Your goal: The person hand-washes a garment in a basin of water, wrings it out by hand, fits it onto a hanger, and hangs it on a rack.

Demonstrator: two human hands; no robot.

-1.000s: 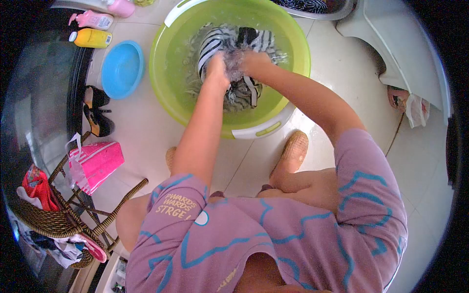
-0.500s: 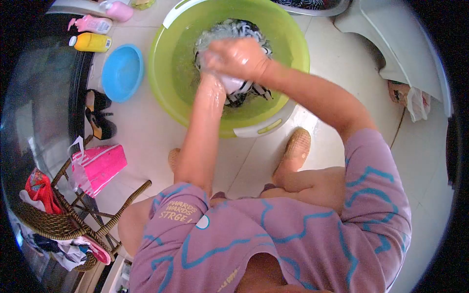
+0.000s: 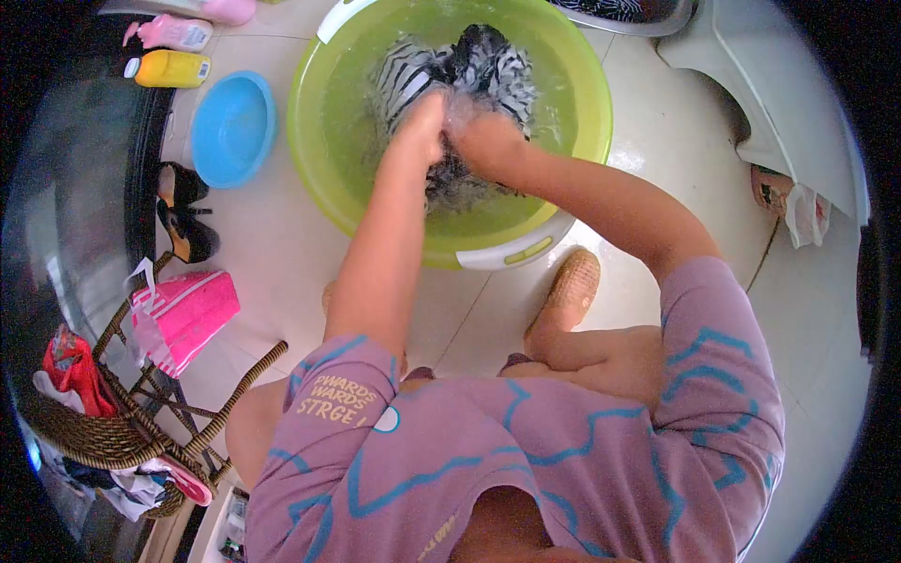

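Note:
A black-and-white striped garment (image 3: pixel 404 80) lies soaked in water in a large green basin (image 3: pixel 310 141). My left hand (image 3: pixel 424 124) is closed on a bunched part of it, over the middle of the basin. Close beside it, my right hand (image 3: pixel 488 143) is also closed on the wet cloth, with its fingertips partly hidden. Splashing water blurs the space between the two hands. Dark folds of the garment spread out behind and below them.
A blue bowl (image 3: pixel 233 129), a yellow bottle (image 3: pixel 173 68) and a pink pump bottle (image 3: pixel 171 34) stand to the left. Black heeled shoes (image 3: pixel 188 214), a pink bag (image 3: pixel 192 314) and a wicker chair (image 3: pixel 94 441) are nearer. A metal basin (image 3: pixel 648 21) sits at the upper right.
Both hands have come lower and apart from their tight overlap, the right one moving down beside the left. The garment is now spread wider in the water, showing more stripes.

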